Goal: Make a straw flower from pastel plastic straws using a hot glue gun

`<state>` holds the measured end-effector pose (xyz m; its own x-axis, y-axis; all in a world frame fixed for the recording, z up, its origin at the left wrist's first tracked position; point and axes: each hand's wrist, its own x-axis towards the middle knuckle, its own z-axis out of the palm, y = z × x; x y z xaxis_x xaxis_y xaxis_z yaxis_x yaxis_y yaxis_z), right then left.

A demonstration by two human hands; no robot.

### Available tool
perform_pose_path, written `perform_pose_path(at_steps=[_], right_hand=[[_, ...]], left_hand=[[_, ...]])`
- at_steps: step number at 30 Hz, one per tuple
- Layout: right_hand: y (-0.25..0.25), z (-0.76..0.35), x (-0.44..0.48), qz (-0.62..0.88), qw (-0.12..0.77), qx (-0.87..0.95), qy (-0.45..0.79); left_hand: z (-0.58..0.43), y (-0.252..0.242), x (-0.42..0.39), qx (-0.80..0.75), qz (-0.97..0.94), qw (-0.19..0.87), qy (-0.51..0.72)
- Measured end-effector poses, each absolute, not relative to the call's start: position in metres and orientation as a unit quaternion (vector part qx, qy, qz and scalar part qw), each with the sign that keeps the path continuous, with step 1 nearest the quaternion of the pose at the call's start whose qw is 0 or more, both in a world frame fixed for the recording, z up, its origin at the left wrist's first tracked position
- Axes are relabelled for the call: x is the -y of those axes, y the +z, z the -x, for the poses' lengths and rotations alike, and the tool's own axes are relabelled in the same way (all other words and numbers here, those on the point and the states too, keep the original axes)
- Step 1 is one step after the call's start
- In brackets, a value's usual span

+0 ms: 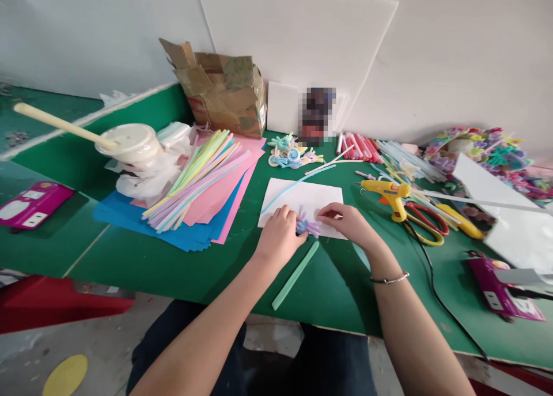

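Table [345,298]: green
Left hand [280,229]: nearer, grasping lilac piece [303,225]
Prongs [314,230]: fanning toward right hand [349,223]
Right hand: fingertips together; I can't tell if holding

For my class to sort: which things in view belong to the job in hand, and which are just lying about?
Seem to belong:
- lavender fuzzy piece, in the left hand, near the right hand
- white sheet beneath
- perhaps the yellow glue gun, not held

Apparently lying about:
- cardboard box
- white tub
- magenta box at far right
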<state>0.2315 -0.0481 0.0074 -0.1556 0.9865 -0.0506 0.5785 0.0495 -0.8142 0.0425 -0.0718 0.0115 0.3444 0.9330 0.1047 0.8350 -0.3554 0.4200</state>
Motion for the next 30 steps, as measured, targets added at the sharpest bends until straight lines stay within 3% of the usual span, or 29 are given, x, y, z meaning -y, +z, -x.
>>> perform_pose_path(at_steps=[30], right_hand=[[0.0042, -0.2269, 0.0514, 0.498, 0.263, 0.702, 0.436]], left_hand=[[-0.0344, 0.0093, 0.0657, -0.529, -0.795, 0.222, 0.198]])
